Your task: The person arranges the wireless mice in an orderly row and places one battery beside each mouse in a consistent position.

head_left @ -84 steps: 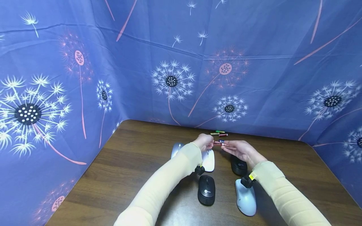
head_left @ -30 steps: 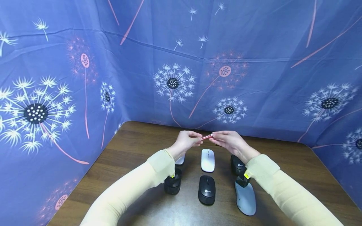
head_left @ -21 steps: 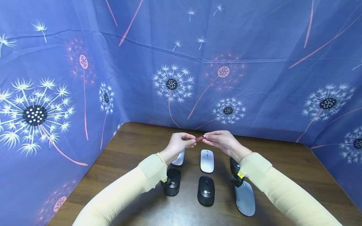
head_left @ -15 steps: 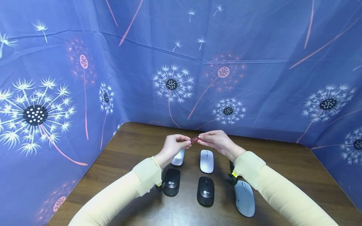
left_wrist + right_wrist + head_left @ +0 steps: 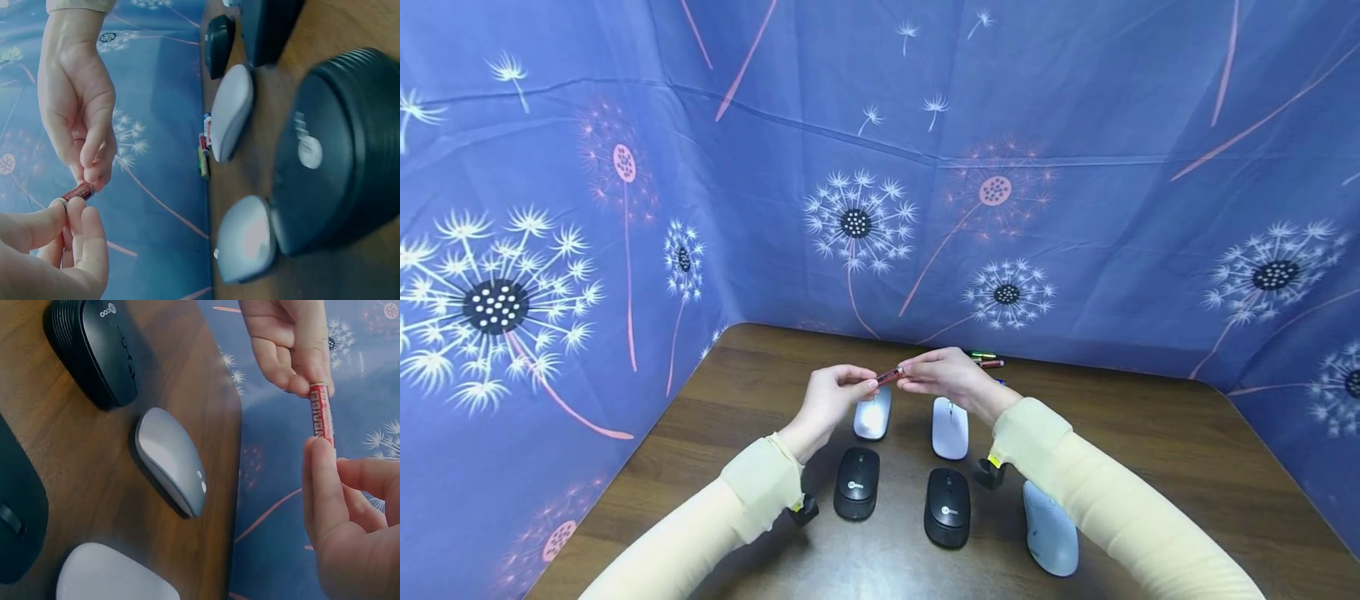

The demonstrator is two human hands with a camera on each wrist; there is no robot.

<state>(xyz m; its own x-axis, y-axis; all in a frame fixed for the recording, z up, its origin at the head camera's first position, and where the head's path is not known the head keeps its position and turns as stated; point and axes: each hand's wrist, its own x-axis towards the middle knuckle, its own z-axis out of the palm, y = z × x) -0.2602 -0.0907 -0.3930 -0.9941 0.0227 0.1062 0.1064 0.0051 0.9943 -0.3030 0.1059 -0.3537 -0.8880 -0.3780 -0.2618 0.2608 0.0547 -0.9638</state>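
A small red battery (image 5: pixel 322 412) spans the gap between my two hands, raised over the back of the table. One end is pinched between the thumb and fingers of my left hand (image 5: pixel 823 404). My right hand (image 5: pixel 951 379) pinches the other end, which points up and to the right in the head view. Below the battery lies a silver mouse (image 5: pixel 872 417). A white mouse (image 5: pixel 950 429) is under my right hand. Several loose batteries (image 5: pixel 990 363) lie at the back edge, partly hidden by that hand.
Two black mice stand in the front row, one at left (image 5: pixel 856 483) and one in the middle (image 5: pixel 947 510). A grey-blue mouse (image 5: pixel 1049 533) sits right of them, partly under the right sleeve. A patterned blue cloth (image 5: pixel 880 108) hangs behind the wooden table (image 5: pixel 722 400).
Both hands have moved left with the red battery, away from the loose batteries at the back. The left-hand mice have come into view; the black mouse at right is now hidden by the right arm.
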